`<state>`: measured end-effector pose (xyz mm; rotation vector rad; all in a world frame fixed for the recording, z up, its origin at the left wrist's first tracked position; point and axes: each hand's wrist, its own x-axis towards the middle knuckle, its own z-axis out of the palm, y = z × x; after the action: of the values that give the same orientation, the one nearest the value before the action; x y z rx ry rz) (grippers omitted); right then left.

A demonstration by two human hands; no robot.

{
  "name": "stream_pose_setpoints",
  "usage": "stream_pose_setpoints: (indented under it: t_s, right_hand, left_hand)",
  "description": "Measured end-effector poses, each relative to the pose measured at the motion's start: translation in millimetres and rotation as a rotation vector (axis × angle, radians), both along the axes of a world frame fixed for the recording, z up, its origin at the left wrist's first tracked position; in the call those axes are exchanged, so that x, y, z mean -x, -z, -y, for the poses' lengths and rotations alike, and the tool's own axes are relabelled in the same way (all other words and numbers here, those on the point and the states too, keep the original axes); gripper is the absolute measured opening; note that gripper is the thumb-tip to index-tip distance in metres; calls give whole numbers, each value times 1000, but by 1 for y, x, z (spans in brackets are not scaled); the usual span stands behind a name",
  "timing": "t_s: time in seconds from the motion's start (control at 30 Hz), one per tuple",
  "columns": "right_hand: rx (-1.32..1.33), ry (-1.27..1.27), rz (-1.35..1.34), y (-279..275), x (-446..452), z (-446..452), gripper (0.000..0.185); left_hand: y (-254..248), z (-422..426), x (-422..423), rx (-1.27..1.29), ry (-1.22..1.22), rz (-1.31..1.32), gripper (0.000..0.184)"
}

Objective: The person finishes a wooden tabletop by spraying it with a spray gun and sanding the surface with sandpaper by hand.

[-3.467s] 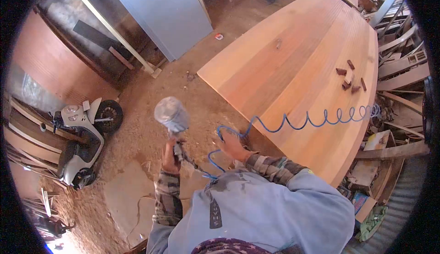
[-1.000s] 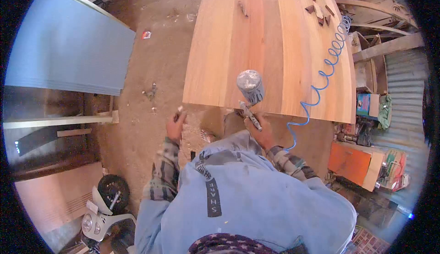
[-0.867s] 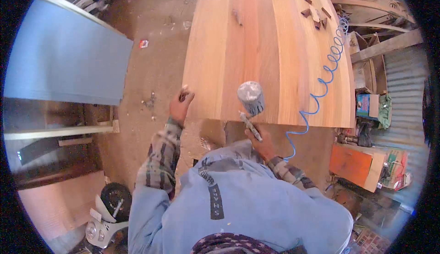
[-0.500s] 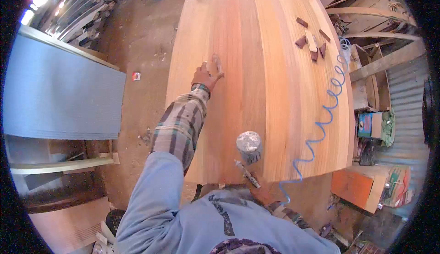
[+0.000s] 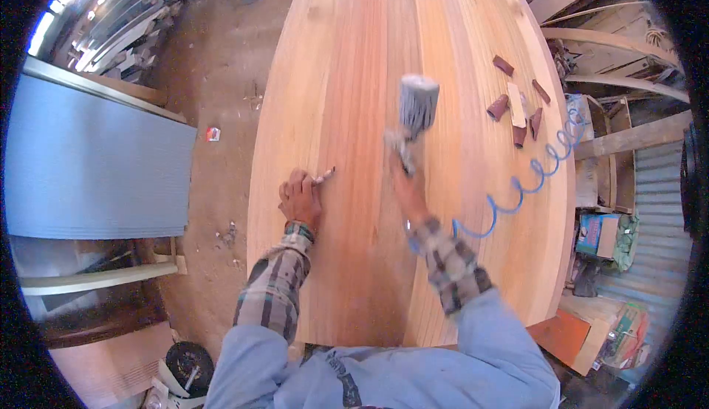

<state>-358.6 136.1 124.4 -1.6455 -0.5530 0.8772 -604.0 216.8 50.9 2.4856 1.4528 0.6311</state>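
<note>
My left hand (image 5: pixel 300 199) is closed on a small thin piece (image 5: pixel 325 176) with a dark tip, low over the left part of the large wooden panel (image 5: pixel 362 261). My right hand (image 5: pixel 408 191) grips a spray gun (image 5: pixel 401 150), blurred by motion, with a grey-stained cup (image 5: pixel 419 102) on top. The gun is above the middle of the panel. A coiled blue hose (image 5: pixel 517 195) runs from near my right wrist towards the panel's right edge. Several dark red-brown pieces (image 5: pixel 498 107) lie around a pale wooden strip (image 5: pixel 516 105) at the panel's right side.
Blue-grey sheets (image 5: pixel 96 158) stand at the left, with a motorbike wheel (image 5: pixel 189 368) below. Scrap wood (image 5: pixel 136 21) is piled at the upper left. Along the right are curved timbers (image 5: pixel 613 40), a beam (image 5: pixel 635 134), boxes (image 5: pixel 598 233) and an orange board (image 5: pixel 561 335).
The right hand has lifted the spray gun forward over the panel. The left hand has drawn back towards my body, now with the thin piece visible in its fingers. The view has shifted slightly.
</note>
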Motion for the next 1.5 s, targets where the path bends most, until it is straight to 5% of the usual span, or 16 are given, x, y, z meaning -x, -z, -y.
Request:
stream_pose_setpoints:
  t_s: [0.1, 0.2, 0.4, 0.57, 0.7, 0.83, 1.0, 1.1, 1.2, 1.37, 1.43, 1.5]
  right_hand:
    - [-221, 94, 271, 23, -57, -111, 35]
    - [-119, 115, 582, 61, -132, -211, 48]
    - [-85, 220, 216, 36, -186, -329, 57]
    - [-90, 210, 50, 4, -185, -345, 62]
    - [-292, 130, 174, 32, -187, -348, 63]
    - [91, -49, 129, 27, -154, -272, 64]
    - [144, -128, 306, 47, -100, -155, 64]
    - [119, 284, 582, 35, -39, -67, 56]
    - [335, -313, 141, 8, -20, 41, 41]
    - [56, -346, 498, 7, 51, 170, 41]
    - [389, -520, 183, -24, 78, 213, 44]
    - [244, -539, 255, -19, 101, 260, 44]
  left_hand:
    - [4, 0, -3, -65, -26, -92, 26]
    - [-3, -2, 1, -16, 28, -92, 28]
    - [-5, -1, -2, 12, 63, -23, 31]
    - [-5, 0, -1, 39, 55, -31, 32]
    - [-11, -3, -4, 43, 59, -54, 33]
    - [-19, 0, -6, 49, 58, -46, 26]
    - [-12, -2, -2, 52, 67, -115, 29]
    - [-7, 0, -2, 76, 24, -165, 29]
    - [1, -3, -5, -15, 10, -122, 26]
    - [-3, -7, -3, 57, 36, -72, 27]
    - [0, -4, 3, 73, 142, -2, 30]
    - [-2, 13, 13, 74, 231, 79, 33]
